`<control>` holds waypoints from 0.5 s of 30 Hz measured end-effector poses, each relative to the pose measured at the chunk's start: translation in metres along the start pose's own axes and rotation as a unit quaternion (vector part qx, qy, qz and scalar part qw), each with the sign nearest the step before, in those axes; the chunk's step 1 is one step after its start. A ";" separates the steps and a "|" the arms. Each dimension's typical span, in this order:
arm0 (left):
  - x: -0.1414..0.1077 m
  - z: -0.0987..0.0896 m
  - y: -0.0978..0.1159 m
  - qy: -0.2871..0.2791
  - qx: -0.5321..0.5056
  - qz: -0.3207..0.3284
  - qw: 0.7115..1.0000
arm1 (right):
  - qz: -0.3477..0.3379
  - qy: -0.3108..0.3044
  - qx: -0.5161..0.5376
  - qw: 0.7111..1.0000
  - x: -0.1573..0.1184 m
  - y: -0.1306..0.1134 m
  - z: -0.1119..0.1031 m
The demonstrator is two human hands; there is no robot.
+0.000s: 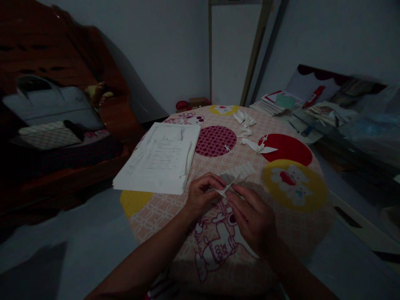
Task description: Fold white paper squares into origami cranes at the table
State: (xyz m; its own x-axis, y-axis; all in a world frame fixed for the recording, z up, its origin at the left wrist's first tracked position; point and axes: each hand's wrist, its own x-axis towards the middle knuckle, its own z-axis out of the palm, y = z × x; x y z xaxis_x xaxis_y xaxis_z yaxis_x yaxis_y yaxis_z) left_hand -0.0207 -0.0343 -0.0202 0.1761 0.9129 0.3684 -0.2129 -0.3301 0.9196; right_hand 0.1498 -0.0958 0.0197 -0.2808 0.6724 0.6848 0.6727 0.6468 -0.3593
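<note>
A small folded piece of white paper (230,185) is held over the near middle of the round table. My left hand (204,192) pinches its left edge between thumb and fingers. From the right, my right hand (253,214) grips the same paper with thumb and forefinger, its other fingers curled below. Just beyond the paper, a lighter, striped-looking white piece (245,171) shows, partly hidden behind it. Folded white paper shapes (259,146) with pointed ends lie farther back on the table, beside the red circle.
A stack of printed sheets (159,160) lies on the left of the patterned tablecloth (175,208). More folded paper (245,118) sits near the back edge. A wooden bench (115,112) with bags stands at left; a cluttered glass-topped table (343,141) is at right.
</note>
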 end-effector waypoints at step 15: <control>-0.001 -0.002 0.004 -0.009 0.088 0.042 0.995 | 0.035 -0.001 0.033 0.999 -0.005 0.005 0.000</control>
State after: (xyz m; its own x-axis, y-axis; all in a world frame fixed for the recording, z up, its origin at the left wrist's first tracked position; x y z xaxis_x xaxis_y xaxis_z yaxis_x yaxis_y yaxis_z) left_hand -0.0235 -0.0361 -0.0167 0.1823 0.8762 0.4461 -0.0563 -0.4436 0.8944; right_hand 0.1545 -0.0961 0.0139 -0.2369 0.7173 0.6553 0.6439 0.6210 -0.4470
